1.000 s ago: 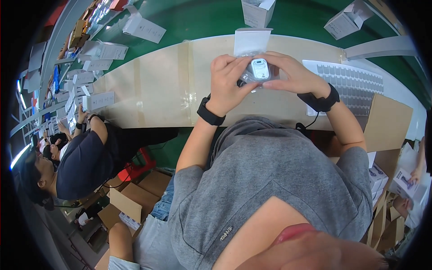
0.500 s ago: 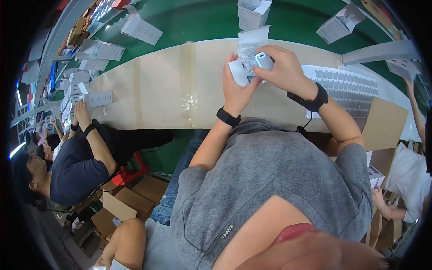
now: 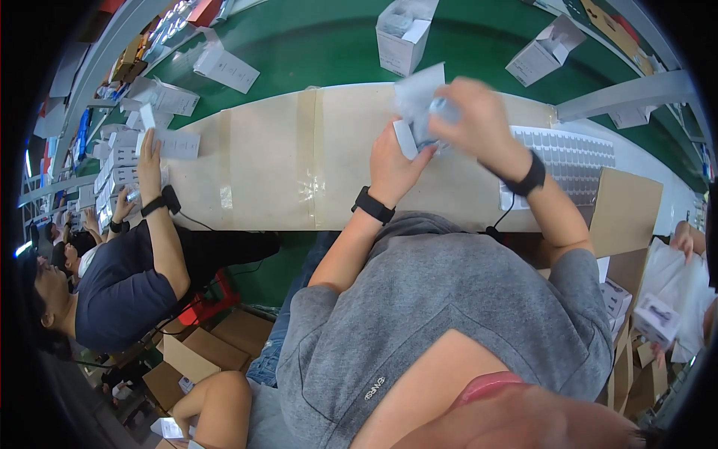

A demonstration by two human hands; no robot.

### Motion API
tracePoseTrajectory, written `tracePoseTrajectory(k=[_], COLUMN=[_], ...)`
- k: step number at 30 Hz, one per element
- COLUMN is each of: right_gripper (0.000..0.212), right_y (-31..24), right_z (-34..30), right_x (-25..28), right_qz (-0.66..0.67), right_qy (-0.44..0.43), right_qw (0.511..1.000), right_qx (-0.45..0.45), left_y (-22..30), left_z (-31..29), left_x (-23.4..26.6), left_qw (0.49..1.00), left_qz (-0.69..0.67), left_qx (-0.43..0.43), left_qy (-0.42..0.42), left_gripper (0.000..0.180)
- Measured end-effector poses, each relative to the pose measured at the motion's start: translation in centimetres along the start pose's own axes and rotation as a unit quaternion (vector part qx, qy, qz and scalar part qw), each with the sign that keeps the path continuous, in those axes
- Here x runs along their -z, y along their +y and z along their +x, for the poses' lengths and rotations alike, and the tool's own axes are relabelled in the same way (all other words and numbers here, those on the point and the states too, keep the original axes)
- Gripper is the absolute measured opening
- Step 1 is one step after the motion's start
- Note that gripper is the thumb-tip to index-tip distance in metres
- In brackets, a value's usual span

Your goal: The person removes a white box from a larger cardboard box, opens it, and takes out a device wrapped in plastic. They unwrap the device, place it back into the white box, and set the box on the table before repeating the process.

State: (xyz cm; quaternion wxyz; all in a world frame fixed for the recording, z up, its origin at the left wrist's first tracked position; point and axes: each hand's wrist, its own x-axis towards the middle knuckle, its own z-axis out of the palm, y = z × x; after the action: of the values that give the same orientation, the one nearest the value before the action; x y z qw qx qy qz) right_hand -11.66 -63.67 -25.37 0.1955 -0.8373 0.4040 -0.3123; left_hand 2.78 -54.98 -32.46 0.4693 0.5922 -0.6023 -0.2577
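My left hand (image 3: 395, 166) is wrapped round a small white box (image 3: 404, 139) above the pale bench. The box's flap (image 3: 421, 88) stands raised, and crumpled clear wrap shows at its mouth. My right hand (image 3: 479, 120) is closed on a small pale blue-white device (image 3: 446, 111) just right of the opening. Motion smears that hand and the device, so the device's exact kind is hard to make out.
A sheet of grey stickers (image 3: 557, 161) lies to the right, near a brown carton (image 3: 628, 209). Beyond the bench, open white boxes (image 3: 404, 37) stand on a green surface. At the left, a co-worker's hand (image 3: 149, 153) touches a white box (image 3: 179, 144).
My right hand has lifted slightly and turned with the device, now blurred. The box's flap leans further right. At the left, the co-worker's arm has shifted.
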Motion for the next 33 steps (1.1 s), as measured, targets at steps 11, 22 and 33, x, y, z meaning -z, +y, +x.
tracePoseTrajectory(k=[11, 22, 33], right_gripper=[0.025, 0.025, 0.024], right_y=[-0.7, -2.1, -1.6], right_z=[-0.2, -0.2, 1.0], right_x=[0.9, -3.8, -2.5], right_qz=[-0.041, -0.068, -0.072], right_qy=[0.085, 0.087, 0.054], right_qw=[0.993, 0.988, 0.981], right_qx=[0.067, 0.106, 0.17], left_y=[0.9, -3.3, -2.0], left_z=[2.7, 3.6, 4.1], left_x=[0.3, 0.1, -0.1], left_qw=[0.987, 0.978, 0.968], left_qz=[0.148, 0.137, 0.188], left_qx=[-0.032, -0.081, -0.061], left_qy=[-0.061, -0.133, -0.156], left_gripper=[0.049, 0.048, 0.053])
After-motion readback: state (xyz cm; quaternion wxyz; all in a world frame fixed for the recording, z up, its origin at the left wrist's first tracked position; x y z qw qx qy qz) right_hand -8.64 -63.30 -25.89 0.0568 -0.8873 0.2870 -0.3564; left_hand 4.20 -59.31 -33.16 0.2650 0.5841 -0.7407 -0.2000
